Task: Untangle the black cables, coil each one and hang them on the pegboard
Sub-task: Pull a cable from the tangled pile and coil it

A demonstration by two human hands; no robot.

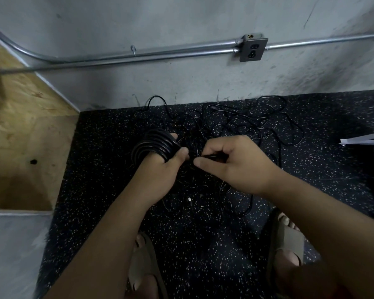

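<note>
You are crouching over the speckled floor (311, 169), where the tangle of black cables (235, 124) is lying just before the far wall. Your left hand (160, 169) is carrying the coil (153, 145), wound round its fingers with the thumb pinning the turns. Your right hand (235, 165) is pinching the free cable length (212, 156) between thumb and forefinger. You should be feeding slack gently, laying each turn beside the last and never tugging a knot.

It's dim down here. The grey wall (181, 22) catches most of the light, pale and flat, and only the pipe (138, 53) shows a faint gleam. The speckled floor (91, 169) stays dark, and the black cables (154, 145) nearly sink into it. The wide lens bows the pipe. The arms (108, 255) blur and darken toward the bottom edge.
</note>
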